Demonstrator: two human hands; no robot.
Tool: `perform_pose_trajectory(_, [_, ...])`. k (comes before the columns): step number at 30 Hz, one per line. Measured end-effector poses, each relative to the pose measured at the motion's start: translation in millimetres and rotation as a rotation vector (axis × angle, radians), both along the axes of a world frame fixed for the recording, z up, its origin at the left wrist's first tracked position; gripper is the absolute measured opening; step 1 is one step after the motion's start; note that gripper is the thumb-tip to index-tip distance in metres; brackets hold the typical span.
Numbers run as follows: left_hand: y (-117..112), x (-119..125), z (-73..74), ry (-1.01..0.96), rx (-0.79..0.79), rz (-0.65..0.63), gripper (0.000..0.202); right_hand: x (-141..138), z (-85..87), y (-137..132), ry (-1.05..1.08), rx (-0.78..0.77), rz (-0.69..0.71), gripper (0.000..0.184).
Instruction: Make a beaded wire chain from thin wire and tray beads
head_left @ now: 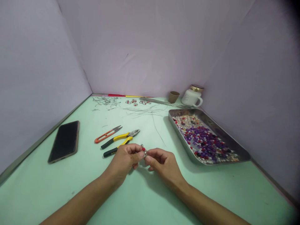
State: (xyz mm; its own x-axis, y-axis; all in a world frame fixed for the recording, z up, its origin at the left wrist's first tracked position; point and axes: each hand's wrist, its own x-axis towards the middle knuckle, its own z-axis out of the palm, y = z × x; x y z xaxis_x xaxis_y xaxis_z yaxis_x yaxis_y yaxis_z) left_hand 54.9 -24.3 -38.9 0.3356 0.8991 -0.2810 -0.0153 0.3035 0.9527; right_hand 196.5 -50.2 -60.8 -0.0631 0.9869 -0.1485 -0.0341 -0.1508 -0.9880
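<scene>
Between my two hands is a small beaded piece (143, 149) with a red bead and several silvery ones. My left hand (128, 157) pinches it from the left with thumb and index finger. From the right, the thumb and fingers of my right hand (162, 161) close on its lower end. Just beyond my left hand lie pliers (124, 137) with yellow and black handles, one handle partly hidden by that hand. Orange thread snips (107, 134) lie to the left of the pliers. Any wire inside the beaded piece is too small to make out.
On the right, a metal tray (172, 117) holds purple, red, white and black beads. A phone (64, 142) lies on the left. Along the back are wire scraps (106, 101), finished-looking beaded pieces (134, 101), long wires (161, 102), a brown cup (173, 97) and a white lidded mug (191, 97).
</scene>
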Motion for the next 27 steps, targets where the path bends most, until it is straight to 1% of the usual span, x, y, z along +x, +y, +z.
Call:
perform_pose_trajectory(3, [-0.2, -0.8, -0.9, 0.034, 0.02, -0.023, 0.011, -0.4, -1.2, -1.0, -0.04, 0.058, -0.005, 0.024])
perform_pose_trajectory(6, [-0.8, -1.5, -0.1, -0.016, -0.024, -0.089, 0.014, 1.3, -1.1, -0.4, -0.014, 0.131, -0.051, 0.028])
perform_pose_trajectory(9, [0.0, -2.7, 2.4, -0.165, -0.146, -0.191, 0.015, 6.1, 1.1, 2.9, -0.014, 0.259, -0.07, 0.032])
perform_pose_trajectory(11, [1.3, -3.7, 3.9, -0.275, -0.262, -0.244, 0.014, 9.2, 3.2, 4.8, -0.062, 0.332, -0.017, 0.029])
perform_pose_trajectory(12, [2.0, -4.2, 4.5, -0.316, -0.315, -0.253, 0.013, 10.0, 4.3, 5.2, -0.082, 0.331, 0.013, 0.026])
perform_pose_trajectory(14, [3.1, -4.9, 4.7, -0.345, -0.381, -0.245, 0.014, 10.2, 6.2, 5.0, -0.085, 0.255, 0.041, 0.019])
perform_pose_trajectory(16, [3.2, -4.8, 4.0, -0.285, -0.345, -0.217, 0.017, 8.7, 7.7, 3.8, -0.06, 0.148, 0.006, 0.015])
perform_pose_trajectory(18, [2.3, -4.0, 3.1, -0.168, -0.215, -0.165, 0.019, 6.8, 8.8, 2.4, -0.047, 0.072, -0.061, 0.014])
perform_pose_trajectory(20, [1.0, -2.7, 2.8, -0.068, -0.072, -0.102, 0.018, 5.4, 9.4, 1.2, -0.078, 0.036, -0.123, 0.013])
perform_pose_trajectory(23, [-1.1, -0.3, 5.5, 0.04, 0.044, -0.048, 0.019, 4.6, 9.7, -1.2, -0.197, 0.071, -0.196, 0.012])
perform_pose_trajectory(27, [-2.7, 2.7, 11.1, 0.211, 0.091, -0.076, 0.018, 4.3, 9.9, -5.1, -0.352, 0.214, -0.243, 0.009])
